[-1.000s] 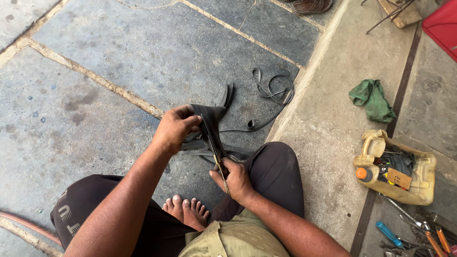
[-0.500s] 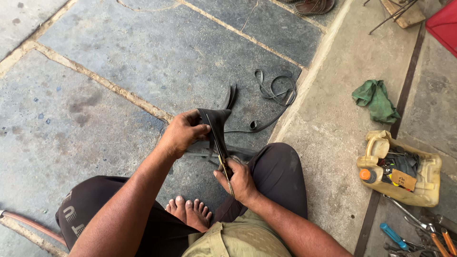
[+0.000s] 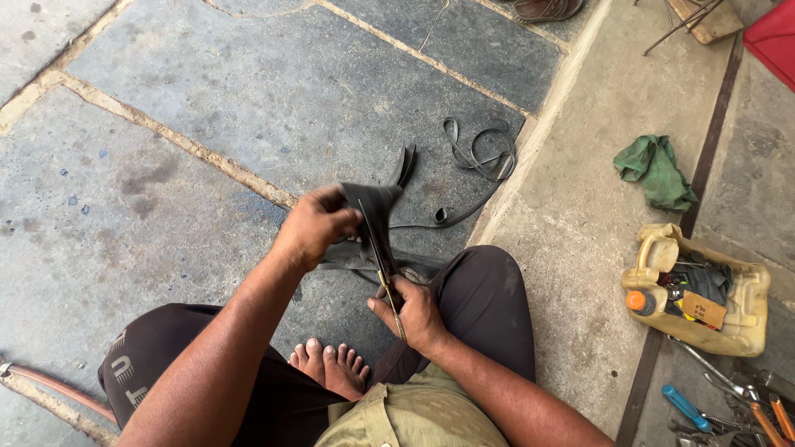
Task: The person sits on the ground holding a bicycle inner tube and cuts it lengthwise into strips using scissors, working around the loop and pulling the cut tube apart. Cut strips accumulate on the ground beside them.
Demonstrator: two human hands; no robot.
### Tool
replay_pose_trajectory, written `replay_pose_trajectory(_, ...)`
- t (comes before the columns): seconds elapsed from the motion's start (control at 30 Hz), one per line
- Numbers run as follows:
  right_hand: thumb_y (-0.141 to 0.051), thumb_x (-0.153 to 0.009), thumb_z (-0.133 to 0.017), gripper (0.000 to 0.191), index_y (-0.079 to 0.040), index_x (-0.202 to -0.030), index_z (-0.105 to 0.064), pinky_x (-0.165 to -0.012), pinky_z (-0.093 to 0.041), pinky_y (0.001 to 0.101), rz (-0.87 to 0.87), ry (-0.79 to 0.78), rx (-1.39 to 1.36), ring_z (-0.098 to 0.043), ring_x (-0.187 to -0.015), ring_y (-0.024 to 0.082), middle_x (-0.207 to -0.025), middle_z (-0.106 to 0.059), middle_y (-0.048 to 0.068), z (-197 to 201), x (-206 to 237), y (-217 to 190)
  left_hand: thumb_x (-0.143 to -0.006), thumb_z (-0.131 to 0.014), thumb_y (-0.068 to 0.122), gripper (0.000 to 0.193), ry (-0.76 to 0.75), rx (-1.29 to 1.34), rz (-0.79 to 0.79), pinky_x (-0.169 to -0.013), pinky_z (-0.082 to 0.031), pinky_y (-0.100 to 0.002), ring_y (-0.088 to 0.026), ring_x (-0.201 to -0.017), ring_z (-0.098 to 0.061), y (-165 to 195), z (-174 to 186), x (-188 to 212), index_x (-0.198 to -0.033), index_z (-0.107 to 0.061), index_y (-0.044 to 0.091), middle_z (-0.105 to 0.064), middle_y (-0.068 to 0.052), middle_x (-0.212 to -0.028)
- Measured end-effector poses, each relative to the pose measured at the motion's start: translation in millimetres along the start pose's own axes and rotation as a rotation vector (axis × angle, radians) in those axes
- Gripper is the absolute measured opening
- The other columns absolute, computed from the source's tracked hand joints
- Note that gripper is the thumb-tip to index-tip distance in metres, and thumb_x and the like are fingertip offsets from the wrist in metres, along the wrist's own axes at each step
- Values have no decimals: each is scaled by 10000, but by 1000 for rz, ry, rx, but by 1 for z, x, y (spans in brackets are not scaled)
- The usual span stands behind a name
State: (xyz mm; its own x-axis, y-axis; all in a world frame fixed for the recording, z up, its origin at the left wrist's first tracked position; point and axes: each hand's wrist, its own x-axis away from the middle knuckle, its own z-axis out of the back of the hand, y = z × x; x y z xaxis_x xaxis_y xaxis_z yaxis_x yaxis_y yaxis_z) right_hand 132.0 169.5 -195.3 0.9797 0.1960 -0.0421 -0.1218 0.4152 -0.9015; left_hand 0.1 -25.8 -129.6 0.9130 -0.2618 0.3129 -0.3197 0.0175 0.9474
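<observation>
1. A seated person on a stone floor works a black rubber inner tube at the centre of the frame; the left hand is closed around its folded upper part, holding it up off the floor
2. The right hand, lower centre, is closed on the handles of a pair of scissors, whose blades run up into the rubber; how far the blades are parted cannot be told from this angle
3. At the right edge, a cut-open yellowish plastic can lies on its side with an orange cap at its left end and a small brown label on its face; dark items fill it
4. Compared with half a second ago, both hands sit slightly higher and further right in the frame, with the tube in the same hold
5. Counted: one green cloth at upper right, one loose black rubber strip curled above centre, one bare foot at lower centre, one blue-handled tool and what may be two orange-handled ones at lower right
</observation>
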Motion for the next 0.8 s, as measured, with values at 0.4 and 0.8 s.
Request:
replay_pose_trajectory(0.4,-214,-882,-793,241,-33,-849,-637,-596,-534,349,-33,19,39,-675,-623,176,-702,-666,80,1,-3,2,-858,-687,38,307,-51,-63,-15,-702,-564,-279,-124,-786,-681,-4,-2,2,-1165,-695,32,-753,-50,-997)
replay_pose_trajectory(0.8,-219,-882,-790,219,-43,-865,-661,-602,-545,335,-47,-16,24,-687,-631,162,-722,-692,72,-2,-2,2,-915,-667,55,255,19,-18,-8,-734,-582,-274,-124,-783,-697,0,7,-2,-1158,-730,12,-768,-57,-958)
